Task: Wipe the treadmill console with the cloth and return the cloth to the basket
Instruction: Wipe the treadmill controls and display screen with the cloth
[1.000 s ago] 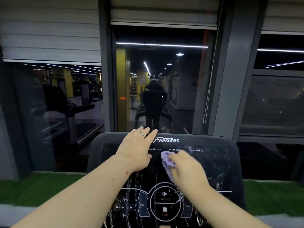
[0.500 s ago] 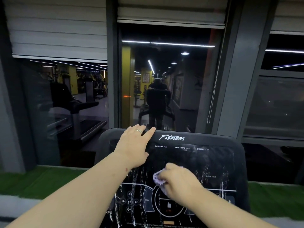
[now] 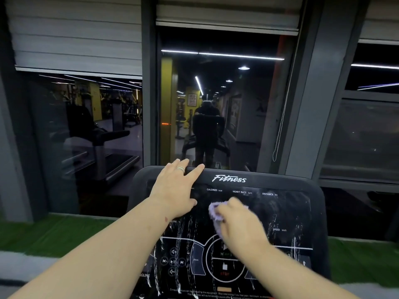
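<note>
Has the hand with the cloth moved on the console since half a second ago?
Yes. The right hand with the cloth moved up the console, from the round button ring toward the HEART RATE label.

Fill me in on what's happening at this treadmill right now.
A person is wiping the treadmill console. The right hand holds a bunched purple cloth against the middle of the panel, just under the heart rate label. The left hand lies flat on the console's upper left, fingers reaching over the top edge, a ring on one finger. White streaks show on the lower left and on the right of the panel, so the wiping looks unfinished. No basket is in view.
</note>
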### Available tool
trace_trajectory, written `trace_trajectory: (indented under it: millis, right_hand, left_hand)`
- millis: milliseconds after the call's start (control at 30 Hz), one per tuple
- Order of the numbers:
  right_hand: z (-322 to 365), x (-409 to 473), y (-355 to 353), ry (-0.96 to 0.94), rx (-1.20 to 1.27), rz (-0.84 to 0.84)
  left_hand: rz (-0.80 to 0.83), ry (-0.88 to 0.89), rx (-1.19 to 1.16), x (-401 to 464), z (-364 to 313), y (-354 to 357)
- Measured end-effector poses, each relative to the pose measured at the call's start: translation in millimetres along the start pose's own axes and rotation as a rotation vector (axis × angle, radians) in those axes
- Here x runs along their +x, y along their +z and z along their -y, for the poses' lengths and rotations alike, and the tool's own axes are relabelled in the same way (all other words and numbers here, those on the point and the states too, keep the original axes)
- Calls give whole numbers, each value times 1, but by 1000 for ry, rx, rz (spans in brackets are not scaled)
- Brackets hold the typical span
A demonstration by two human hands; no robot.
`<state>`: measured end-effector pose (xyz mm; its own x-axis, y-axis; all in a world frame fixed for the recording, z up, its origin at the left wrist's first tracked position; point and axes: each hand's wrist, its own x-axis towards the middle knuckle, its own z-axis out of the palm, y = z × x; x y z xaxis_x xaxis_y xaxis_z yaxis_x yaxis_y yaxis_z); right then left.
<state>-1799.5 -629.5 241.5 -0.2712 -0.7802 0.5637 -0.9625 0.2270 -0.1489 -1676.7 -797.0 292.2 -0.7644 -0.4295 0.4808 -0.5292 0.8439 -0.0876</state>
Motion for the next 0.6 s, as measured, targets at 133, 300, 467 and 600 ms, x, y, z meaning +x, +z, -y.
trace_trajectory:
  millis: [133, 300, 467, 600]
  right_hand:
    - [5, -2, 6, -208, -30, 170]
    - [0, 5, 1, -48, -65, 58]
    - [10, 5, 0, -183, -13, 190]
    - [7, 10, 2, -20, 23, 120]
  left_hand:
    - [3, -4, 13, -2, 3, 0]
    - [-11, -8, 25, -1, 6, 1]
    - [-25, 7, 38, 1, 7, 1]
    - [-17, 9, 38, 0, 8, 0]
